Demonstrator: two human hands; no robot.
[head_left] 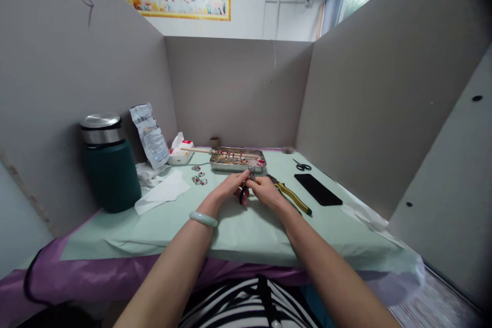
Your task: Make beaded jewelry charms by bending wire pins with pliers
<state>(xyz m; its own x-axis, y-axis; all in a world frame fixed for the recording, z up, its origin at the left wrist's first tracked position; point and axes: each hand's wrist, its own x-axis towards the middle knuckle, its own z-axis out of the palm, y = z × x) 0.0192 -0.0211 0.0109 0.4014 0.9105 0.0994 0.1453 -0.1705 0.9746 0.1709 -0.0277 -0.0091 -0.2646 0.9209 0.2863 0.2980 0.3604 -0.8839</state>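
My left hand (pixel 230 185), with a pale green bangle on its wrist, is closed at the near side of the metal tray. Its fingertips pinch together by the jaws of small pliers; what they hold is too small to make out. Against it, my right hand (pixel 265 189) is closed around the small pliers (pixel 243 195), whose dark curved handle shows below the fingers. Just ahead, the metal tray (pixel 230 167) holds red and gold beads. Several small beaded pieces with red stones (pixel 200 180) lie left of my hands.
Yellow-handled pliers (pixel 294 199), a black phone (pixel 318 189) and scissors (pixel 303 166) lie on the right. A thin stick (pixel 196 150) rests across the tray. At left stand a green flask (pixel 111 174), a foil pouch (pixel 149 136) and tissues (pixel 180 154). Grey partitions (pixel 238 92) enclose the table.
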